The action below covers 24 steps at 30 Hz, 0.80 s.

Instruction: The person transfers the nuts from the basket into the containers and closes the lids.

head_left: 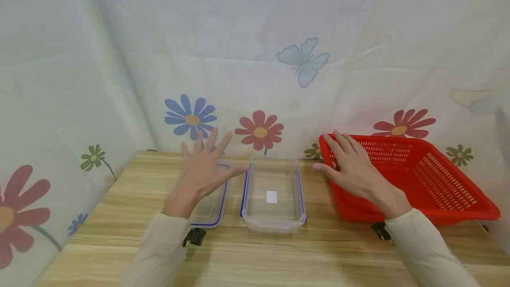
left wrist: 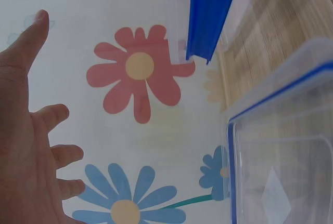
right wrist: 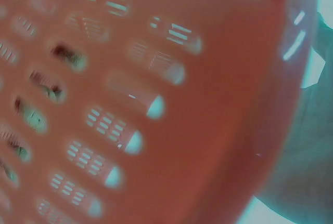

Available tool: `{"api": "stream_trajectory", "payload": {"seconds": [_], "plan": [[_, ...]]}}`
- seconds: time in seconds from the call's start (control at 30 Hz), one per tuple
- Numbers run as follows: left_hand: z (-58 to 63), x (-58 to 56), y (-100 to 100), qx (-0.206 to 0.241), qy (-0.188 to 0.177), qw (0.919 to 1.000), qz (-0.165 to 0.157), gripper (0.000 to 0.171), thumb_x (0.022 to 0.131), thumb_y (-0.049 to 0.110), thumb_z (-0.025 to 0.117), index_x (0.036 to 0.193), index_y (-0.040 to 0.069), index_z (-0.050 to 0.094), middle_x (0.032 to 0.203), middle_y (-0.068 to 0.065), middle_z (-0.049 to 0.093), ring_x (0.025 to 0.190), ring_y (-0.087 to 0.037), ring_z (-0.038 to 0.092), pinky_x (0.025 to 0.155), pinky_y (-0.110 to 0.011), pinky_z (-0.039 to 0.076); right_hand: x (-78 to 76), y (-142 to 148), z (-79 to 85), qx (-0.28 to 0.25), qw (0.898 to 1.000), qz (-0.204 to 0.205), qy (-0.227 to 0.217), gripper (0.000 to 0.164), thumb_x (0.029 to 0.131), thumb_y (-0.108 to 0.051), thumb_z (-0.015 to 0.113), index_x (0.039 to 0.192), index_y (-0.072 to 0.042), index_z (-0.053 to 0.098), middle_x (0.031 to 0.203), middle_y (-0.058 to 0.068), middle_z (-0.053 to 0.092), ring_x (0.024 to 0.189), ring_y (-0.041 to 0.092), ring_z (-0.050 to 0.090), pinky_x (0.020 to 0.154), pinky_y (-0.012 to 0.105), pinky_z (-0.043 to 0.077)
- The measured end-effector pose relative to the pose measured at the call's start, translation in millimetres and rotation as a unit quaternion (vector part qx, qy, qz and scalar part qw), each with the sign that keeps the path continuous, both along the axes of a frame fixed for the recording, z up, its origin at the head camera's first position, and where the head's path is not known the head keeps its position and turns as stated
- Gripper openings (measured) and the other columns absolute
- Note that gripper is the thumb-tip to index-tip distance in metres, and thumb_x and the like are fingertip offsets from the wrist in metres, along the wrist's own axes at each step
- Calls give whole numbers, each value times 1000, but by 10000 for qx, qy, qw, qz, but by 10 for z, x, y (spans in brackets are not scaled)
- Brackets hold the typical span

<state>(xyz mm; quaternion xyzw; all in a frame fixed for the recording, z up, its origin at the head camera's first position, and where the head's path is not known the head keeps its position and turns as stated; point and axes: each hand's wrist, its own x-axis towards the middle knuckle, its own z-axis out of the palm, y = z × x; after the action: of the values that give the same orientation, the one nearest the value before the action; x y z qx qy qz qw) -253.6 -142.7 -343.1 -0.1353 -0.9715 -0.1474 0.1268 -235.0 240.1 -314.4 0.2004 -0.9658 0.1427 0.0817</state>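
My left hand (head_left: 201, 167) hovers with spread fingers over a clear plastic lid (head_left: 209, 209) edged by a blue seal line. Its thumb points toward a clear plastic box (head_left: 275, 226) with blue strips along both long sides and a small white label (head_left: 272, 197). In the left wrist view the palm (left wrist: 26, 146) faces the box's blue side strip (left wrist: 213, 11), well apart from it. At the right, my right hand (head_left: 354, 167) reaches across the left rim of a red basket (head_left: 410, 189), fingers extended and nothing held. The basket's slotted wall (right wrist: 218, 104) fills most of the right wrist view.
All these stand on a wood-grain table (head_left: 247, 256). Close behind it hangs a pale cloth (head_left: 239, 25) printed with flowers and a butterfly, which also closes off the left side. A black wrist camera (head_left: 194, 236) is strapped at the left sleeve.
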Motion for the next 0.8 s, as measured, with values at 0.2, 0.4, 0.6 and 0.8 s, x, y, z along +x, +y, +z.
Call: {"api": "stream_trajectory", "payload": {"seconds": [0.2, 0.4, 0.6, 0.8], "plan": [[-28, -3, 79, 376, -19, 9992, -166, 104, 88, 88, 51, 171, 33, 21, 177, -10, 12, 159, -48, 5, 119, -82, -2, -4, 140, 100, -261, 9993, 101, -234, 92, 102, -54, 64, 170, -10, 20, 174, 23, 12, 155, 52, 12, 120, 80, 14], [-44, -3, 144, 711, -114, 9971, -259, 102, 90, 82, 57, 171, 30, 23, 176, -12, 15, 159, -49, 11, 119, -82, 3, -19, 266, 218, -457, 9977, 164, -474, 94, 101, -50, 69, 171, -14, 16, 174, 22, 13, 155, 50, 14, 116, 82, 25], [-74, -12, 194, 1231, -220, 9912, -426, 98, 91, 72, 65, 170, 26, 29, 175, -13, 20, 156, -51, 19, 122, -77, 12, -33, 408, 337, -696, 9945, 133, -766, 96, 100, -48, 72, 172, -19, 16, 173, 22, 16, 154, 49, 17, 111, 83, 31], [-93, -37, 243, 1689, -282, 9836, -575, 95, 91, 66, 70, 168, 26, 34, 173, -13, 26, 156, -47, 25, 122, -76, 21, -88, 535, 441, -821, 9933, 140, -796, 94, 100, -45, 74, 171, -16, 20, 171, 22, 25, 151, 49, 27, 109, 81, 36]]}}
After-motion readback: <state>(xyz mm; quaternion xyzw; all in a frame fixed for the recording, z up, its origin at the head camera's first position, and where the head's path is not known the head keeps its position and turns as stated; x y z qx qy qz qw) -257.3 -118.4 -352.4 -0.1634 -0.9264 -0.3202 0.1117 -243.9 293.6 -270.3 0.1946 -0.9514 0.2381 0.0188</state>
